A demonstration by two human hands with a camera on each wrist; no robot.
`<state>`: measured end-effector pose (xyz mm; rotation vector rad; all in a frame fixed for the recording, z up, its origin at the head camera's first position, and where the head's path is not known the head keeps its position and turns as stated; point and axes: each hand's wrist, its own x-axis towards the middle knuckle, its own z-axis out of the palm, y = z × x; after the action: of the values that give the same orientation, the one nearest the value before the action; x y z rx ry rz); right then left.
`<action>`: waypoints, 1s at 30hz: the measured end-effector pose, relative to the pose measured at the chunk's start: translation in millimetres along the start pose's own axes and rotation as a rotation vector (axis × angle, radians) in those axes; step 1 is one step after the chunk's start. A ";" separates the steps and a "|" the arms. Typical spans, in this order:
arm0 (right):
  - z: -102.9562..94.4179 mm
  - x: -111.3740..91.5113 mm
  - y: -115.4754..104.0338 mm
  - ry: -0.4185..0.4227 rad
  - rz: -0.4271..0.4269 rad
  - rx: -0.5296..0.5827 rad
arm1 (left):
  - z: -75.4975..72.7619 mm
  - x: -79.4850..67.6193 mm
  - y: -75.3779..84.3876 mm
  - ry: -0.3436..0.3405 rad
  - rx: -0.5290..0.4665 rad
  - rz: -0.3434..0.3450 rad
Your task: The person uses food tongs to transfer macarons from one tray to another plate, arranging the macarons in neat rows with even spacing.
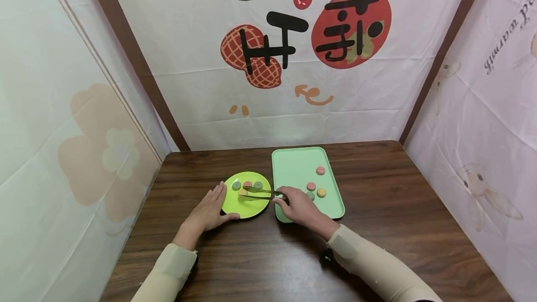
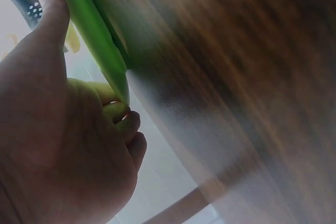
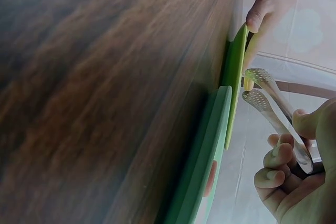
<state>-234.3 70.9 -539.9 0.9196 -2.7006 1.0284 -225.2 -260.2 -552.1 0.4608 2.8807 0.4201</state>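
My right hand (image 1: 299, 206) holds a pair of metal tongs (image 3: 278, 109) with perforated tips, reaching left over the yellow-green plate (image 1: 247, 211). In the right wrist view the tips stand apart beside a yellow macaron (image 1: 243, 192); whether they touch it I cannot tell. Also on the plate are a pink macaron (image 1: 247, 184), partly behind the tongs, and two green macarons, one left (image 1: 237, 185) and one right (image 1: 258, 185). My left hand (image 1: 209, 211) rests against the plate's left rim, fingers extended and thumb along the near edge.
A mint-green tray (image 1: 293, 162) stands right of the plate, under my right hand. It bears two pink macarons (image 1: 320, 170), a yellow macaron (image 1: 321, 192) and a green macaron (image 1: 310, 195) partly hidden by the hand. Printed cloth walls surround the brown wooden table (image 1: 251, 264).
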 end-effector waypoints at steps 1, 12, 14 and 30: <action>0.7 0.9 0.3 0.000 -0.001 -0.004 | 0.4 0.1 0.0 0.001 -0.001 -0.001; 7.1 7.1 -3.0 -0.030 0.000 -0.014 | 1.1 0.1 -0.4 -0.003 -0.003 -0.005; 8.2 8.6 -3.1 -0.032 -0.001 -0.018 | 0.4 0.3 -0.2 -0.002 -0.008 -0.006; 15.7 15.6 -3.3 -0.062 -0.001 -0.038 | 1.7 2.1 -0.3 0.009 0.003 0.004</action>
<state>-243.4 51.2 -545.3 0.9622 -2.7593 0.9598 -226.9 -259.4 -554.1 0.4658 2.8903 0.4200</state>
